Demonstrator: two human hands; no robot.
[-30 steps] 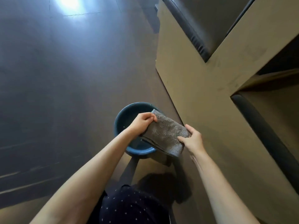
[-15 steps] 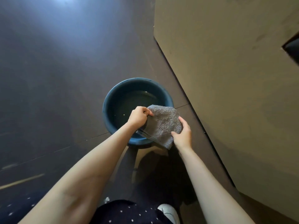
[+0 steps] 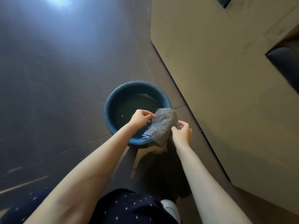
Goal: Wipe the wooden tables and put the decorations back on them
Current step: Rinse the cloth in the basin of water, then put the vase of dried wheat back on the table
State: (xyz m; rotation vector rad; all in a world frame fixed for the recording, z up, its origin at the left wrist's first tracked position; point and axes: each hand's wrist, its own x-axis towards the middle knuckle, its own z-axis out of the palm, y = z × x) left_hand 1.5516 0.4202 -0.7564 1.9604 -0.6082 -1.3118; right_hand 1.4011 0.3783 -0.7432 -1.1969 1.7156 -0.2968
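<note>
Dark floor tiles (image 3: 56,94) carry a blue basin (image 3: 111,125) of water beside a tan wooden table (image 3: 226,94). Over its near rim hangs a folded grey cloth (image 3: 163,125), pinched by the left hand (image 3: 140,118) and right hand (image 3: 182,133), both arms extended downward.

Looking straight down here: a blue basin (image 3: 113,101) with some water in it sits on the dark floor (image 3: 56,78), right next to a tan wooden panel (image 3: 218,78). Both hands hold a folded grey cloth (image 3: 161,125) over the basin's near rim, left hand (image 3: 141,119) pinching its left edge, right hand (image 3: 182,133) curled at its right edge. A white shoe (image 3: 169,207) pokes out below a dotted navy garment (image 3: 129,207).
</note>
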